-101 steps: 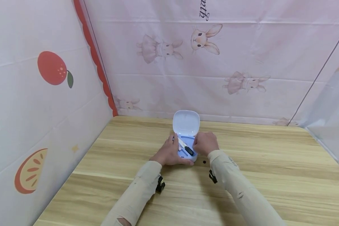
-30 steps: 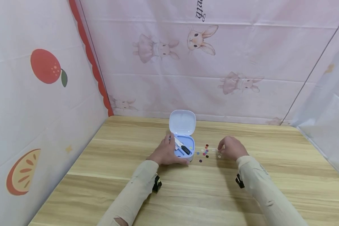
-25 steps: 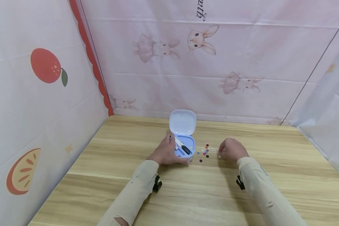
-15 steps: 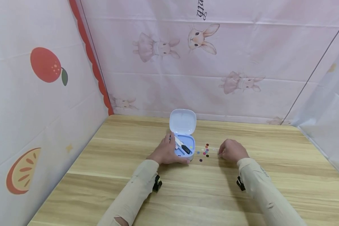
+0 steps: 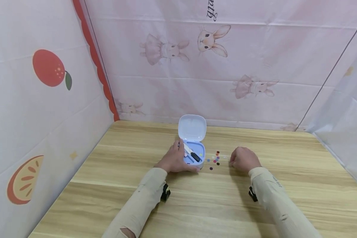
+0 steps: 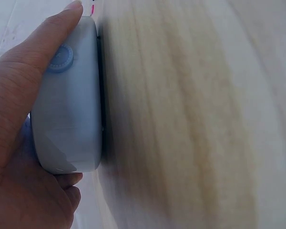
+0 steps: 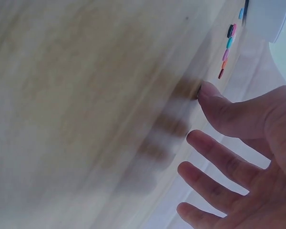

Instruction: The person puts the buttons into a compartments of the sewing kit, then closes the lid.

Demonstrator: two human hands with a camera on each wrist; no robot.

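Left hand (image 5: 175,160) grips that hinged blue case (image 5: 197,147) on the wooden table (image 5: 184,211), surely to steady it, and right hand (image 5: 244,159), fingers parted, hangs low beside scattered buttons (image 5: 218,158), as such flat pieces demand!

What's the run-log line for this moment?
left hand: grips open case | right hand: near colored discs | black-handled tool: inside case

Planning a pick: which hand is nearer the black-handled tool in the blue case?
Left. The left hand grips the blue case that the black-handled tool lies in; the right hand is farther off, right of the case, past the coloured discs.
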